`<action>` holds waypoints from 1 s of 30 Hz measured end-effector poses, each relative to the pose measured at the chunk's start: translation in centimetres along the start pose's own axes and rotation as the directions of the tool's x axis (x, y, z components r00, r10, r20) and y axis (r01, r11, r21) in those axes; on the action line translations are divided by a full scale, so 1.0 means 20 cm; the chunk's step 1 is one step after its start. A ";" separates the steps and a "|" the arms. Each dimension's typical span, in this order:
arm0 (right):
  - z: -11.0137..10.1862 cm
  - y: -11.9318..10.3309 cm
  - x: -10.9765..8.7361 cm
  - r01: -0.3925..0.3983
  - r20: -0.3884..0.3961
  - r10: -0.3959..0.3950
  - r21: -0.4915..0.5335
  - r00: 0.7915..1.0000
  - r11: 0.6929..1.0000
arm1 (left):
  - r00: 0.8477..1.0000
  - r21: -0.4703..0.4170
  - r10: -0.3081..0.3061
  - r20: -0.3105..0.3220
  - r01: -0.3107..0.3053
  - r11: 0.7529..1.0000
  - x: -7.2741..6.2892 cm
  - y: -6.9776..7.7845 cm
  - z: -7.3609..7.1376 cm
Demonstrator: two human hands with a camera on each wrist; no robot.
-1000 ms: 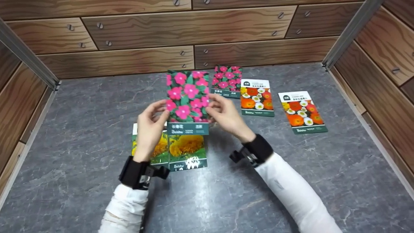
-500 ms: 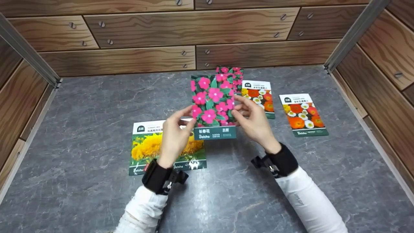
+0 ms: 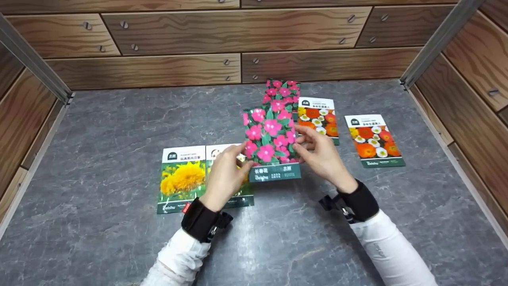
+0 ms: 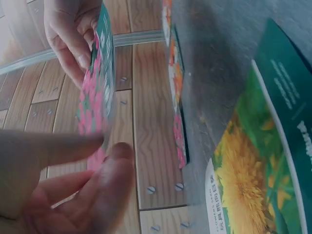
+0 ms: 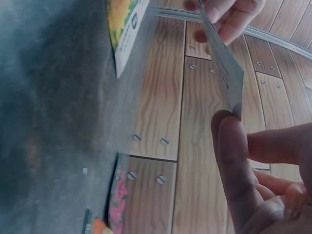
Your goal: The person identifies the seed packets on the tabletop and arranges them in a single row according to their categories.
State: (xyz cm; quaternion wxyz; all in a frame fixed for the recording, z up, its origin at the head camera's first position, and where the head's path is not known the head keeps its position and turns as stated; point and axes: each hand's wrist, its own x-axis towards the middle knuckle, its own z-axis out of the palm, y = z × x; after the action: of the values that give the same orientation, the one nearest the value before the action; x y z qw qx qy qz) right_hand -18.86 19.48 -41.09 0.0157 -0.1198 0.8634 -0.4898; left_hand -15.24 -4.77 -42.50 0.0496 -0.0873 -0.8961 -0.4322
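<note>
A seed packet with pink flowers is held in the air by both hands, its green band toward the person. My left hand pinches its left edge between thumb and fingers. On the opposite edge, my right hand pinches it the same way. The right wrist view shows the packet's pale back and the gap between it and the table. A second pink-flower packet lies behind, partly covered by the held one. Beside that lies an orange-and-white poppy packet.
Two yellow-flower packets lie side by side: the left one shows fully, the right one is partly behind my left hand. Another poppy packet lies farther right. Wood-patterned walls enclose the grey marbled tabletop.
Both hands have carried the held pink packet rightward, then slightly toward the person. The yellow-flower packets are less covered now, while the held packet overlaps the rear pink one.
</note>
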 end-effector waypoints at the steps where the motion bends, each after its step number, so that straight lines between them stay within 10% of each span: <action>1: -0.01 0.01 0.00 -0.009 0.013 0.009 0.000 1.000 1.000 | 1.000 0.029 0.006 0.019 -0.007 1.000 0.00 0.00 0.01; 16: -0.05 0.06 0.01 -0.102 0.146 0.100 0.003 0.984 0.995 | 0.993 0.218 0.080 0.090 -0.098 0.971 -0.03 -0.01 0.08; 22: -0.05 0.08 0.00 -0.114 0.214 0.124 -0.060 0.969 0.992 | 0.941 0.276 0.145 0.305 -0.233 0.932 -0.04 -0.03 0.11; 30: -0.02 0.12 0.01 -0.137 0.279 0.181 -0.169 0.943 0.976 | 0.891 0.393 0.058 0.449 -0.256 0.883 -0.06 -0.04 0.15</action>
State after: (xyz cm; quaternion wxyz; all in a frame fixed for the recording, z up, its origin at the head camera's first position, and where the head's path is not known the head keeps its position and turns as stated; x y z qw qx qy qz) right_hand -19.56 20.96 -42.82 0.1742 -0.1216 0.8922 -0.3985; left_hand -14.22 -3.01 -45.09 -0.0925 -0.2398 -0.9490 -0.1826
